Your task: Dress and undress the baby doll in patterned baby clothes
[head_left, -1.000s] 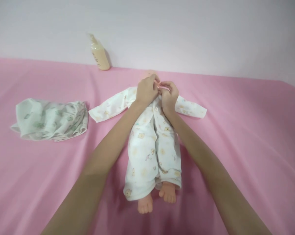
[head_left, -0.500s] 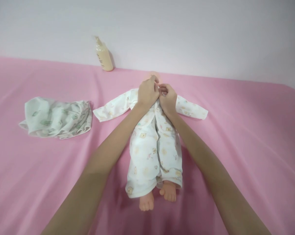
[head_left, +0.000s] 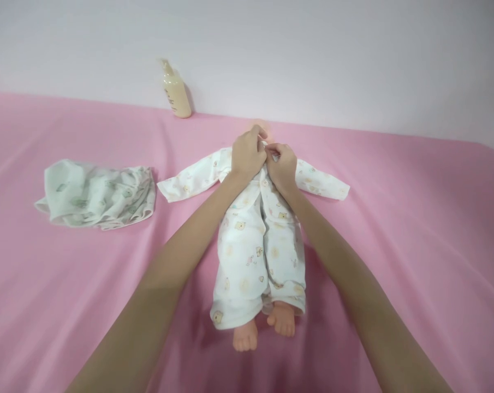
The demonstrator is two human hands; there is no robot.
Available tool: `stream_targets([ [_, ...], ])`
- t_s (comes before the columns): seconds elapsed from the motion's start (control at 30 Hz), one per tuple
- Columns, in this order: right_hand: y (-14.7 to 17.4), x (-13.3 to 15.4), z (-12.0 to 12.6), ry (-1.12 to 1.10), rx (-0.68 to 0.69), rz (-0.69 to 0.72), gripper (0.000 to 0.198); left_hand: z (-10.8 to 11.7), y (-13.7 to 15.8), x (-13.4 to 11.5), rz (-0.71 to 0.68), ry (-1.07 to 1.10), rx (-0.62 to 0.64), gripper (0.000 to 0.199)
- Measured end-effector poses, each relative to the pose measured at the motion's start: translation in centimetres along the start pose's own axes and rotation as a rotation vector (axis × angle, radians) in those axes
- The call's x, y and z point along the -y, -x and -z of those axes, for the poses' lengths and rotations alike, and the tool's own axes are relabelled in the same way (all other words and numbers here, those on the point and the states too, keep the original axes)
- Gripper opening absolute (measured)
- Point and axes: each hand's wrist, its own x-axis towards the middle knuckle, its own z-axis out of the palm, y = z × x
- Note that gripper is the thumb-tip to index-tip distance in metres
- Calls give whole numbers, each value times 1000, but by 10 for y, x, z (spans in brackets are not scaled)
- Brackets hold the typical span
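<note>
A baby doll [head_left: 245, 335] lies on its back, feet toward me, in white printed trousers [head_left: 239, 267] and a matching long-sleeved jacket [head_left: 321, 181]. Both sleeves stretch out sideways. At the jacket's collar, my left hand [head_left: 249, 153] has its fingers bent and closed on the cloth. My right hand [head_left: 282, 168] pinches the front edge of the jacket right beside it. The fingertips nearly meet, and they cover whatever small part lies between them. Most of the doll's head is hidden behind my hands.
A crumpled white cloth with green prints [head_left: 97, 196] lies left of the doll. A cream pump bottle [head_left: 177, 97] stands at the back against the pale wall [head_left: 332, 60]. Pink sheeting [head_left: 414, 218] covers the surface, with soft folds.
Both hands stay at the collar. My right fingers have shifted slightly and drawn closer together. The doll, cloth and bottle stay in place; the view has moved a little.
</note>
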Motion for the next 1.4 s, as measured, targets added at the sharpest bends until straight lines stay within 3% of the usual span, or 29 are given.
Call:
stream_targets([
  [0.37, 3, -3, 4, -170, 42, 101, 20, -1, -1, 1, -60, 7, 10, 20],
  [0.57, 4, -1, 3, -193, 54, 138, 20, 0, -2, 3, -22, 32, 24, 31],
  [0.87, 7, 3, 5, -365, 71, -1, 30, -1, 0, 0, -44, -14, 34, 28],
  [1.1, 5, -10, -2, -463, 41, -100, 41, 1, 3, -6, -13, -60, 31, 38],
  [1.4, 4, -13, -1, -440, 7, -83, 42, -1, 1, -2, -38, 12, 30, 40],
])
